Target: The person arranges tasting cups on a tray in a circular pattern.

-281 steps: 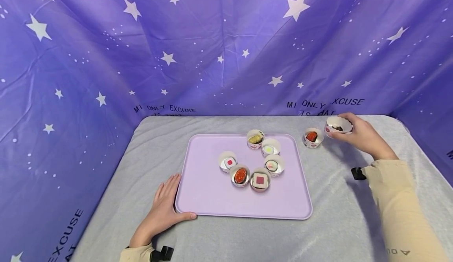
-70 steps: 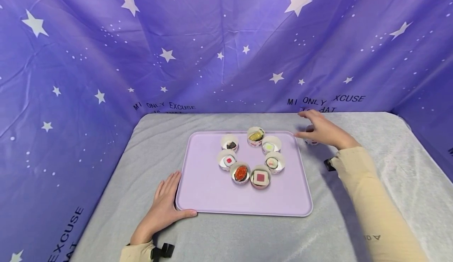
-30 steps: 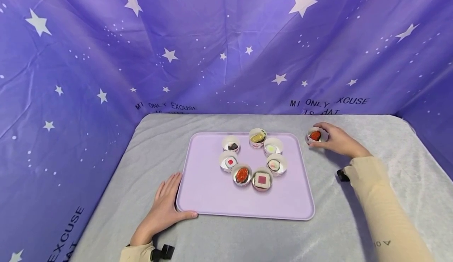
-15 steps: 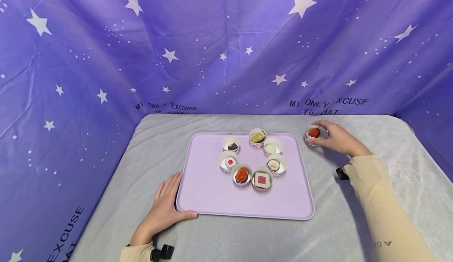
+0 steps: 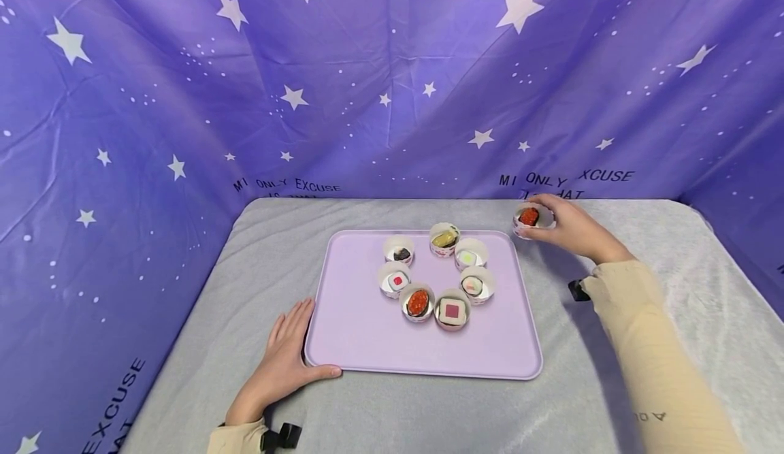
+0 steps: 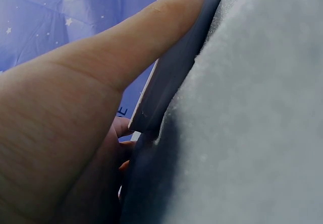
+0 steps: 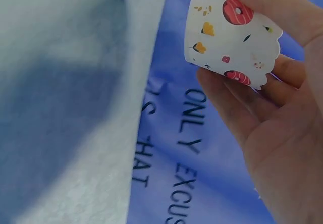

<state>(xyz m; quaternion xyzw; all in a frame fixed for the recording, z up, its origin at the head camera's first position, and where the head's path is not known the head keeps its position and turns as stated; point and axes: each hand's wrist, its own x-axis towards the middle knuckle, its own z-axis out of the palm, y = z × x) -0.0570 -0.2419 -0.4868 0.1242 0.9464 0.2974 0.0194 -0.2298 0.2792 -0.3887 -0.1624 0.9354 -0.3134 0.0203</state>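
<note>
At the back right of the table, my right hand [image 5: 572, 228] pinches a white paper baking cup [image 7: 227, 35] printed with doughnuts and flowers. Inside it sits a piece of toy-like sushi with orange-red roe [image 5: 529, 216]. The right wrist view shows the cup raised beside the table's back edge, thumb on one side and fingers on the other. My left hand [image 5: 283, 361] rests at the near left corner of a lilac tray [image 5: 355, 335], fingers straight along its left side and thumb [image 6: 151, 32] on the front rim.
Several similar paper cups with sushi pieces form an open ring on the tray, among them a roe one [image 5: 418, 303], a square one [image 5: 452, 312] and a yellow-topped one [image 5: 444, 239]. A grey cloth [image 5: 429, 413] covers the table. A purple starry curtain [image 5: 343, 100] hangs behind.
A cup with a dark-topped piece came onto the tray's back left from my right hand. Then that hand gripped the roe cup and lifted it slightly leftward. The left hand stayed put.
</note>
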